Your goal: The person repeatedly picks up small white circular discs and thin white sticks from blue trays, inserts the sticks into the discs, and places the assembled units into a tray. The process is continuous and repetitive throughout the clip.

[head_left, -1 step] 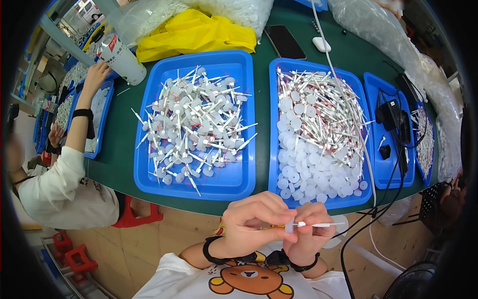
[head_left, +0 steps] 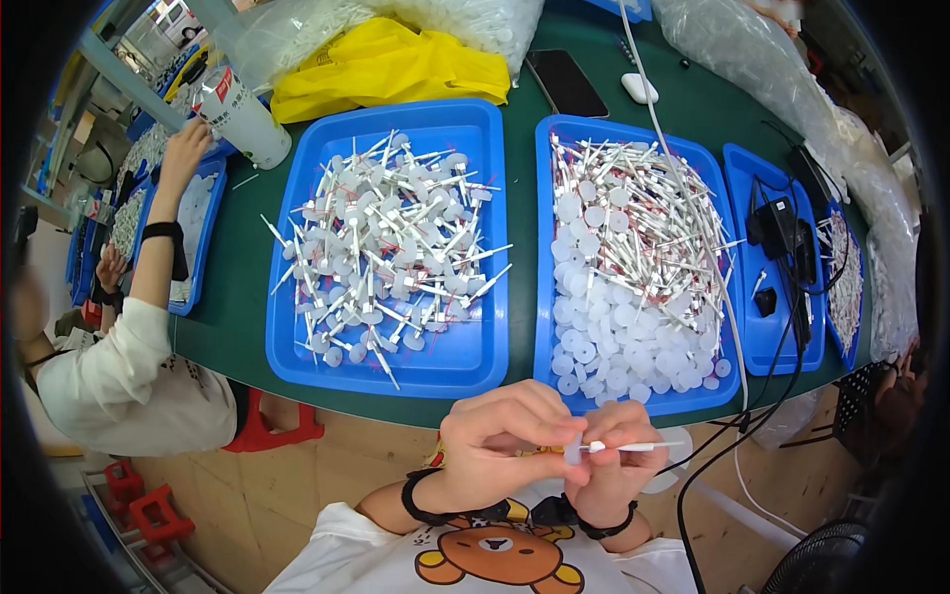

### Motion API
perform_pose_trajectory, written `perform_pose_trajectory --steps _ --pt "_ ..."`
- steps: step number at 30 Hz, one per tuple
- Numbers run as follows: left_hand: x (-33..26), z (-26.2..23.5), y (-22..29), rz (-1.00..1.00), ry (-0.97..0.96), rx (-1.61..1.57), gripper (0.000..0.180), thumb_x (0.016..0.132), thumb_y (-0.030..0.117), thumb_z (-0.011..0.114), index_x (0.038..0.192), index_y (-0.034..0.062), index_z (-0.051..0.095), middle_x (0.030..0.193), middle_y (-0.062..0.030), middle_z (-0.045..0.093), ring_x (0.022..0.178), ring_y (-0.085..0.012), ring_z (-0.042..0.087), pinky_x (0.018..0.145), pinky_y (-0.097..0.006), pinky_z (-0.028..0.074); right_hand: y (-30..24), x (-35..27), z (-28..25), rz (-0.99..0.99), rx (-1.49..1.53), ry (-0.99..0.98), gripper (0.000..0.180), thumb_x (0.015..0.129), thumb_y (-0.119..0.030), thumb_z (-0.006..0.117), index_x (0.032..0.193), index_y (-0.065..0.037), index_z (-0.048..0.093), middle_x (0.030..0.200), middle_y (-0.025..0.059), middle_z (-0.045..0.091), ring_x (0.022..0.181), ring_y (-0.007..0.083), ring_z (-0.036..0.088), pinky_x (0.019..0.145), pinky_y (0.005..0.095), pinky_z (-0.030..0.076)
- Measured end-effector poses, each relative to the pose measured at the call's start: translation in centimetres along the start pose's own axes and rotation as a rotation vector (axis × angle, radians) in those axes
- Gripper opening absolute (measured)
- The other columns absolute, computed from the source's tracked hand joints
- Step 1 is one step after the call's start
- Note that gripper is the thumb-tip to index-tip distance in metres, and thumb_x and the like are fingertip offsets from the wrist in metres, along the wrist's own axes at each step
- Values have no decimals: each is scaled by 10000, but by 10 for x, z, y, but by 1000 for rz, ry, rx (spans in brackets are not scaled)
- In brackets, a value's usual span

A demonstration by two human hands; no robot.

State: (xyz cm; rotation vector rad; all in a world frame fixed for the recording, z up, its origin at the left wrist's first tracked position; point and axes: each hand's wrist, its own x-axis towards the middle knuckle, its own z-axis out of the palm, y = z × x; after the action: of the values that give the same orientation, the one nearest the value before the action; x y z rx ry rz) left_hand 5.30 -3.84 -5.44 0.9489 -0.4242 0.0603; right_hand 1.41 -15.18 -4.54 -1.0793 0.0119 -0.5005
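My left hand (head_left: 510, 436) pinches a translucent white plastic disc (head_left: 574, 450) by its edges, in front of the table's near edge. Close beside it, my right hand (head_left: 614, 460) grips a thin white stick-like part (head_left: 643, 446) that lies level, its tapered end pointing right. The stick's left end meets the disc's centre; how deep it sits there I cannot tell. Beyond my hands, a blue tray (head_left: 544, 346) holds loose discs (head_left: 633, 337) at its near side and a heap of white sticks (head_left: 653, 218) with red threads at its far side.
Left of that stands another blue tray (head_left: 445, 371) with discs joined to sticks. A smaller blue tray (head_left: 782, 346) holds black adapters and cables. A phone (head_left: 566, 83), a yellow bag (head_left: 391, 69) and a cup (head_left: 242, 119) lie farther back. A co-worker (head_left: 129, 366) sits at left.
My hands and the parts in them have barely shifted. The co-worker's raised hand at left has moved slightly left.
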Motion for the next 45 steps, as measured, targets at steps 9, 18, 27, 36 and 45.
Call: perform_pose_trajectory --steps 9,18,27,36,45 --pt "-6 6 14 -275 116 -143 332 643 -74 854 932 -60 691 894 -147 692 811 -221 660 733 -343 525 -1 21 -15 -59 -105 -216 163 698 24 821 810 -14 710 794 100 674 646 190 640 559 268 482" --pt "3 -3 11 -32 -35 236 350 624 -5 887 917 -49 702 851 -164 708 753 -227 666 660 -336 492 4 7 -9 -20 -129 -102 171 690 10 818 815 -47 715 801 76 671 707 204 600 642 308 457" --pt "3 -12 42 -35 -18 809 343 643 -48 844 949 -27 691 957 -171 708 847 -250 671 751 -348 526 -28 30 -26 12 -418 -244 495 655 -68 872 1093 8 654 866 96 695 845 205 612 791 312 459" --pt "23 4 48 -47 -82 1571 423 723 141 794 1109 72 638 1131 -74 614 1087 -285 544 956 -414 367 -47 42 -58 12 -751 163 197 895 50 589 1091 47 609 847 71 628 807 139 597 782 276 463" --pt "27 28 -26 -95 -353 1280 256 814 108 713 1049 51 629 925 -78 548 877 -275 535 812 -386 403 -40 72 -54 -257 -1323 -230 191 792 54 666 971 -13 660 910 119 642 877 275 584 787 356 451"
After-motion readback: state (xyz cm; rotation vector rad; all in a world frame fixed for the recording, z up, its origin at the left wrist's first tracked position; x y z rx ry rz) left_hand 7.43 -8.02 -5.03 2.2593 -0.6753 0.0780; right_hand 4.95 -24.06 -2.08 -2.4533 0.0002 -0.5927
